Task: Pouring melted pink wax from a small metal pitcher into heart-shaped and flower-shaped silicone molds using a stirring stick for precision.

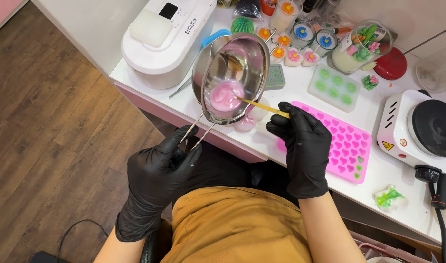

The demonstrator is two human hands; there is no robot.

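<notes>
Hands in black gloves: left [157, 168] clamped on pot [231, 78] handle, right [301, 141] pinching stick [262, 106] in pink wax [226, 95], over bench [291, 92] w/ mold [347, 143].

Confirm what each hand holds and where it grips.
Left hand holds the steel melting pot by the end of its wire handle. Right hand pinches a thin wooden stick near its upper end, tip in the pink wax.
</notes>
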